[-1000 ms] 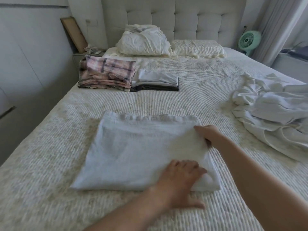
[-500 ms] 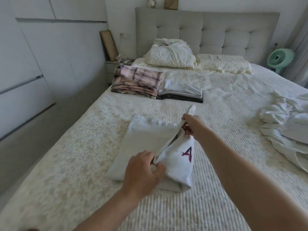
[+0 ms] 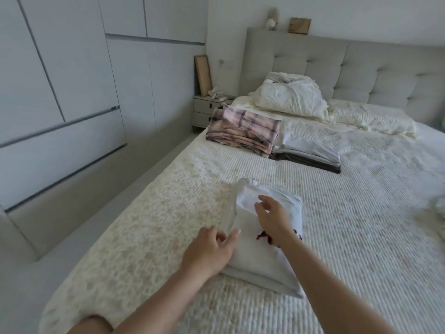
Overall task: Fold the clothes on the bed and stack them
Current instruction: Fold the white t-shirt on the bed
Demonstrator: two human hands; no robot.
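A white t-shirt (image 3: 250,251) with a dark red print lies folded into a narrow packet on the cream bedspread (image 3: 168,225). My left hand (image 3: 209,251) hovers at its near left edge, fingers loosely spread, holding nothing. Above the packet's middle my right hand (image 3: 272,218) is spread with fingers relaxed, partly hiding the print. Further up the bed sit two folded stacks: pink plaid clothes (image 3: 243,130) and, beside them, grey and white clothes (image 3: 310,153).
A rumpled pillow (image 3: 289,97) and a flat pillow (image 3: 370,116) lie against the grey headboard (image 3: 361,66). A nightstand (image 3: 204,109) stands left of the bed, with wardrobe doors (image 3: 60,92) along the left wall. Unfolded white cloth (image 3: 440,203) shows at the right edge.
The right half of the shirt has been folded over to the left into a narrow packet, and both hands have let go of it. The view has swung left.
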